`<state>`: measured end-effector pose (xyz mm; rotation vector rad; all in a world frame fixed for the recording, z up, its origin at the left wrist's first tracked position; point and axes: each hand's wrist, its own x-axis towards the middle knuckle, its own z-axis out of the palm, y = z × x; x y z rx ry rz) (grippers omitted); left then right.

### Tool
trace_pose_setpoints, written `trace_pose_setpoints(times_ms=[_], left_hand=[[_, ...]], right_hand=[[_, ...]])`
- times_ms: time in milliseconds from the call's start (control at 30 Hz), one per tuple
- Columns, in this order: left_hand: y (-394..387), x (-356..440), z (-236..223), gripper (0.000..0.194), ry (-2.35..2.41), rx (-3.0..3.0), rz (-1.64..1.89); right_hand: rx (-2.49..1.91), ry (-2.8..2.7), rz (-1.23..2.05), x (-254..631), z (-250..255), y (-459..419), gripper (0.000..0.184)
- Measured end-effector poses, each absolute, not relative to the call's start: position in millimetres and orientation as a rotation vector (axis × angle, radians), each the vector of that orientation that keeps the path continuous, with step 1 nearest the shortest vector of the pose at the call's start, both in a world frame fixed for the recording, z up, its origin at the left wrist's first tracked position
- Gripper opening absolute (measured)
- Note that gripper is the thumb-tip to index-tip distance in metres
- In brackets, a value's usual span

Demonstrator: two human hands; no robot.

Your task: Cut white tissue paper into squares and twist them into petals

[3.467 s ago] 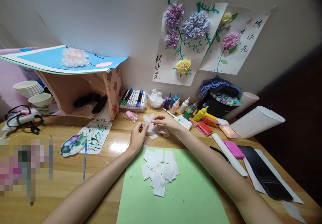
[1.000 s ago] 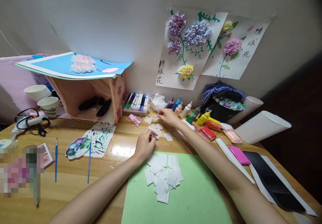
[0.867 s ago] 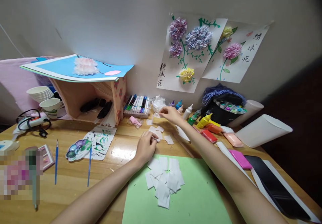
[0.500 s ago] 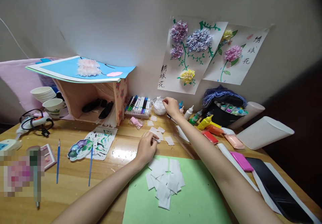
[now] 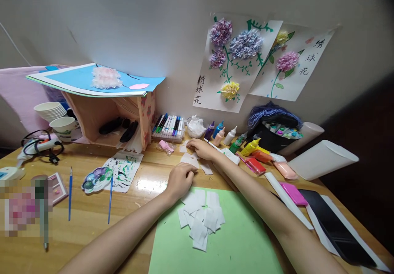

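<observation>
My left hand (image 5: 181,179) rests on the wooden table (image 5: 86,220) with its fingers curled, pinching the edge of a small white paper square (image 5: 188,159). My right hand (image 5: 201,148) lies just beyond it, fingers stretched out flat over other loose white squares (image 5: 205,168), its fingertips touching one. Just below my left hand, a pile of white squares (image 5: 200,218) lies on a light green sheet (image 5: 234,245).
At the back stand a marker set (image 5: 168,126), a bowl of crumpled tissue (image 5: 196,126), small paint bottles (image 5: 220,132) and clay packs (image 5: 255,164). To the left lie a palette (image 5: 96,178) and brushes (image 5: 70,192). A black tablet (image 5: 331,220) lies at the right.
My right hand reached back to the bowl of crumpled tissue, then came forward again onto the loose squares. My left hand stayed by the squares, fingers curled.
</observation>
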<state>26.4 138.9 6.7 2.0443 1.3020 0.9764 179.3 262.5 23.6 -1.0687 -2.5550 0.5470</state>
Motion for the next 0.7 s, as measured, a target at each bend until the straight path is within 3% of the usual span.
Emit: trace_pose_setpoints(times_ms=[200,300,367,467,700], left_hand=[[136.8,27.6,4.8,0.030,1.271,2.207,0.852],[138.2,26.8,3.8,0.030,1.292,2.215,0.874],[139.2,26.3,3.6,0.030,1.296,2.207,0.897],[139.2,26.4,4.9,0.029,1.286,2.195,0.952],[135.1,28.1,13.2,0.022,1.146,2.268,0.938]], right_hand=[[-1.129,-2.414,0.653,199.9,33.9,236.4,0.040],[-1.151,-2.226,0.741,215.0,50.7,210.9,0.027],[-1.110,-2.274,1.032,226.0,57.2,191.5,0.016],[-1.040,-2.448,1.405,239.4,55.3,166.3,0.026],[-1.088,-2.555,1.313,249.1,41.7,145.7,0.016]])
